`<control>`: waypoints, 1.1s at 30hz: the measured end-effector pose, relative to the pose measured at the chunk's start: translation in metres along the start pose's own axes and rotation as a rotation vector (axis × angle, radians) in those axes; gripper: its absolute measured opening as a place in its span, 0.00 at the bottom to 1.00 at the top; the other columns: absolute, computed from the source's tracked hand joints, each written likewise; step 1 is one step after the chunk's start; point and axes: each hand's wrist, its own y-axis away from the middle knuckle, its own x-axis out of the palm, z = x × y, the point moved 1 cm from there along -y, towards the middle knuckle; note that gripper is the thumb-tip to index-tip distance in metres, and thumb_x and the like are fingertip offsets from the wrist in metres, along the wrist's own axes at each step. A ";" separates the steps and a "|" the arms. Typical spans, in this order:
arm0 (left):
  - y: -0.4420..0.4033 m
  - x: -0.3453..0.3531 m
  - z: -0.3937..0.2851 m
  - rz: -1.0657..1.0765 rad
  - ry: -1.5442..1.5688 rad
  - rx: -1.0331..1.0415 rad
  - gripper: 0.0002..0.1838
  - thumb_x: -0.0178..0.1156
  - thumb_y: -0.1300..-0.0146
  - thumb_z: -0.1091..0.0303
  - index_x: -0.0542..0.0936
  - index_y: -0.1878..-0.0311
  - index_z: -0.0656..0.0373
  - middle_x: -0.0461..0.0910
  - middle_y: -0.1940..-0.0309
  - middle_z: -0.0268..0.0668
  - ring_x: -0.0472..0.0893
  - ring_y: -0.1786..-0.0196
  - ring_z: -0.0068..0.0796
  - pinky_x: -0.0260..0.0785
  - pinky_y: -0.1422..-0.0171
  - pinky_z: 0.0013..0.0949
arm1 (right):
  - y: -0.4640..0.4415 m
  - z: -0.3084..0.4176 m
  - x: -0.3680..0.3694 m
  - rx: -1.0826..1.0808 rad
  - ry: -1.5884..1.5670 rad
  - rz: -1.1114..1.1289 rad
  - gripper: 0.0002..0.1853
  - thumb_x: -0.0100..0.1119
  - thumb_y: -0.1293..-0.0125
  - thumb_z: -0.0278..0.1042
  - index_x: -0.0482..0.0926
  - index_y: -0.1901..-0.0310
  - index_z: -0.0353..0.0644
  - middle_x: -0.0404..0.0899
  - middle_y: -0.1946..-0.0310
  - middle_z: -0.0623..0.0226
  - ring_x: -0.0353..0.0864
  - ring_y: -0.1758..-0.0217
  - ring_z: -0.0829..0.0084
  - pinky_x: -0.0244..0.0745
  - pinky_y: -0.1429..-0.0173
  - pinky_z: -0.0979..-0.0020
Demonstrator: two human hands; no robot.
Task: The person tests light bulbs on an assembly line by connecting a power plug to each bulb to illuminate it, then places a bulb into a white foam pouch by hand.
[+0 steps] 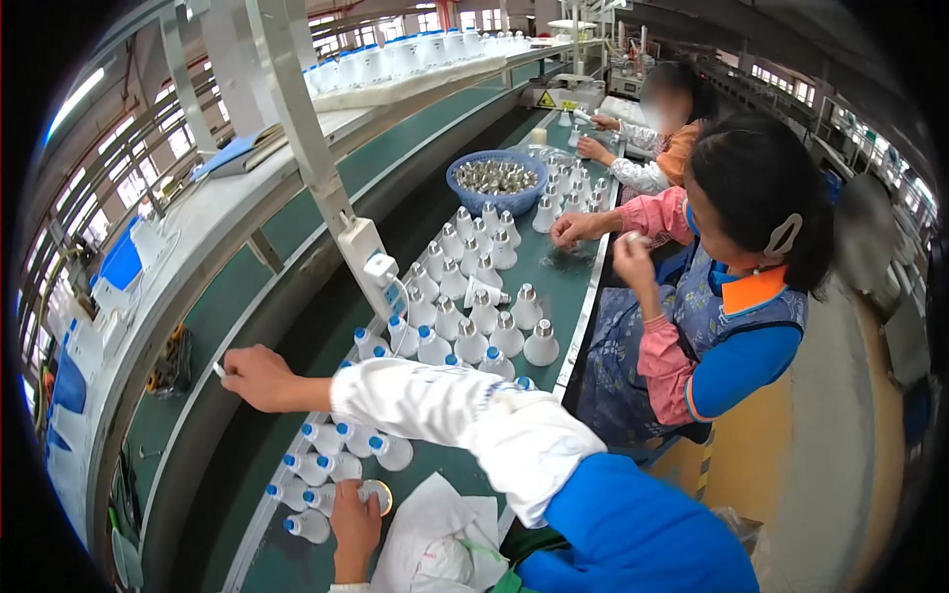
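Observation:
My left hand [356, 522] is closed around a white light bulb [376, 496], whose round, yellowish-rimmed end faces right. Next to it on the belt stand several white bulbs with blue caps [341, 466]. My right arm, in a white sleeve, stretches across to the left over the conveyor. At its end my right hand [261, 380] pinches a small white piece [218, 370] near the conveyor's far rail; its exact kind I cannot make out. White bulbs with bare metal screw bases [483, 311] stand in rows further along the belt.
A blue basket [497, 200] of metal caps sits on the green belt [573, 272]. Two co-workers sit along the right side; the nearer one's hands [583, 229] are over the belt. A power socket post [368, 259] rises beside the bulbs. White cloth [435, 529] lies before me.

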 end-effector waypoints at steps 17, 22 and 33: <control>-0.001 -0.005 -0.001 0.006 -0.012 0.018 0.18 0.63 0.48 0.70 0.69 0.55 0.62 0.74 0.60 0.46 0.76 0.59 0.51 0.69 0.61 0.45 | -0.074 -0.156 0.053 0.274 0.475 -0.021 0.13 0.49 0.41 0.32 0.77 0.58 0.36 0.80 0.64 0.47 0.80 0.57 0.48 0.75 0.52 0.54; -0.001 0.000 0.006 0.013 0.009 0.025 0.18 0.62 0.47 0.70 0.69 0.54 0.62 0.74 0.59 0.47 0.76 0.58 0.52 0.68 0.60 0.45 | -0.065 -0.153 0.042 0.327 0.460 0.033 0.12 0.51 0.43 0.31 0.80 0.61 0.35 0.79 0.61 0.44 0.79 0.55 0.47 0.74 0.49 0.55; 0.001 0.000 0.004 0.019 0.013 0.008 0.17 0.61 0.46 0.69 0.69 0.54 0.62 0.73 0.58 0.47 0.75 0.56 0.52 0.68 0.58 0.46 | -0.045 -0.143 0.033 0.315 0.451 0.023 0.12 0.52 0.41 0.34 0.81 0.64 0.34 0.80 0.63 0.43 0.79 0.55 0.46 0.74 0.50 0.54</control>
